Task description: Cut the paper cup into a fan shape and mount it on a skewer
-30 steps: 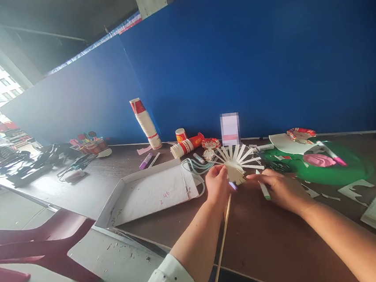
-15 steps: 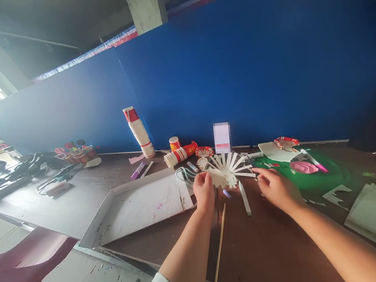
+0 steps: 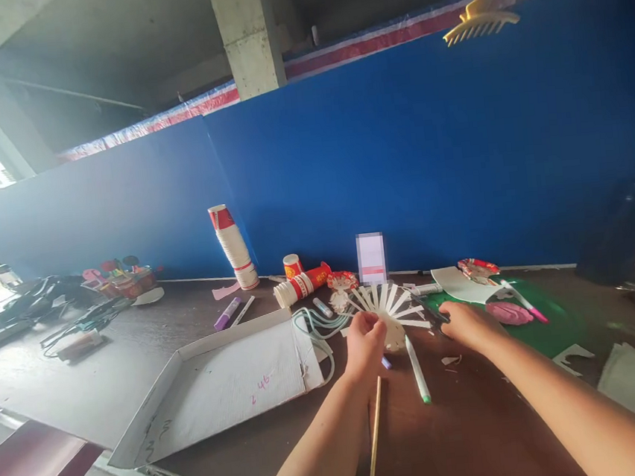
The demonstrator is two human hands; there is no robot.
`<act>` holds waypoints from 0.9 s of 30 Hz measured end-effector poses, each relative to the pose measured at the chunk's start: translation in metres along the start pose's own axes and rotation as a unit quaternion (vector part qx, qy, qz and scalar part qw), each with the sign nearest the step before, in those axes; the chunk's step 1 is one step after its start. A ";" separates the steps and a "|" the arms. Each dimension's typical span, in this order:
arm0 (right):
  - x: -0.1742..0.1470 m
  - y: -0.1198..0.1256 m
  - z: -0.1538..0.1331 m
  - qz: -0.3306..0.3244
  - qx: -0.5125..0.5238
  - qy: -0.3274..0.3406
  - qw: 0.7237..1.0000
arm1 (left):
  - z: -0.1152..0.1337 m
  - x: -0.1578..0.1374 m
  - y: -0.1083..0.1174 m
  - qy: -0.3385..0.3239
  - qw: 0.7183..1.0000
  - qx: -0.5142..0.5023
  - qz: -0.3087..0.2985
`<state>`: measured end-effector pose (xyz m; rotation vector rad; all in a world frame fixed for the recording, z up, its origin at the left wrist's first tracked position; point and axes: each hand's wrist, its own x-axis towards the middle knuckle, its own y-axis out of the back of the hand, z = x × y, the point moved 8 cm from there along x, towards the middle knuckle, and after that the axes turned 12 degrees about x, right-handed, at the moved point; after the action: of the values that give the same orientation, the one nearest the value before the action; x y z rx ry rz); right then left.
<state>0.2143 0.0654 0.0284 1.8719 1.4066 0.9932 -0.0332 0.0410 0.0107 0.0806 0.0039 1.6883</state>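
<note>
My left hand [image 3: 364,342] is closed, its thumb and fingers pinching a piece of white paper cut into strips [image 3: 394,302] that fan out from its middle. To the right of the strips, my right hand [image 3: 469,324] is wrapped round dark scissors [image 3: 442,319]; their blades are hard to make out. Just below the strips lies a round, scalloped white paper piece [image 3: 394,337], partly covered. A white marker with a green end [image 3: 419,370] rests close by on the table. Nearer to me is a thin wooden stick [image 3: 375,434], beside my left forearm.
A shallow cardboard box [image 3: 225,385] stands left, with a pale cord [image 3: 320,324] at its corner. Behind are a tall stack of paper cups [image 3: 233,247] and cups lying down [image 3: 303,286]. A pink paper piece [image 3: 509,313] lies right. A blue partition [image 3: 399,148] closes the back.
The view has tilted upward. My left hand has shifted right on the paper, nearer the middle of the strips. My right hand has moved slightly right, and the dark scissors show more clearly.
</note>
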 end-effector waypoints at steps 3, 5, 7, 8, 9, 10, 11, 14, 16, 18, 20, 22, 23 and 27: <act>0.005 0.009 0.009 0.013 0.018 -0.020 1.000 | 0.000 0.012 -0.008 0.030 0.997 -0.064 0.008; 0.007 0.016 0.014 0.025 0.045 -0.029 0.998 | -0.002 0.018 -0.015 0.049 0.993 -0.103 -0.004; 0.006 0.020 0.016 0.046 0.176 -0.046 0.982 | -0.005 0.022 -0.022 0.062 0.990 -0.128 -0.022; 0.003 0.017 0.015 0.037 0.277 -0.054 0.959 | -0.007 0.023 -0.025 0.068 0.987 -0.143 -0.032; 0.000 0.012 0.009 0.019 0.367 -0.054 0.928 | -0.009 0.023 -0.027 0.070 0.984 -0.160 -0.042; -0.005 0.006 0.000 -0.012 0.433 -0.039 0.900 | -0.010 0.023 -0.029 0.070 0.980 -0.177 -0.051; -0.010 0.002 -0.009 -0.026 0.477 -0.030 0.878 | -0.010 0.023 -0.030 0.066 0.977 -0.193 -0.060; -0.028 -0.013 -0.032 -0.075 0.563 -0.021 0.823 | -0.012 0.021 -0.029 0.064 0.974 -0.199 -0.091; -0.037 -0.018 -0.041 -0.085 0.585 -0.010 0.807 | -0.015 0.019 -0.030 0.080 0.975 -0.166 -0.125; -0.041 -0.022 -0.046 -0.092 0.569 0.000 0.817 | -0.014 0.019 -0.029 0.078 0.973 -0.163 -0.142; -0.041 -0.024 -0.046 -0.093 0.525 0.001 0.846 | -0.012 0.019 -0.028 0.077 0.972 -0.167 -0.146; -0.040 -0.026 -0.044 -0.100 0.483 0.000 0.870 | -0.009 0.019 -0.026 0.075 0.971 -0.175 -0.144; -0.040 -0.027 -0.044 -0.109 0.471 -0.001 0.876 | -0.007 0.018 -0.025 0.068 0.970 -0.184 -0.140; -0.043 -0.027 -0.048 -0.157 0.450 -0.001 0.879 | -0.003 0.014 -0.025 0.070 0.966 -0.188 -0.162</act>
<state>0.1528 0.0326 0.0241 2.0978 2.3307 0.1356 -0.0105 0.0576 0.0075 -0.3113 -0.1882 1.3399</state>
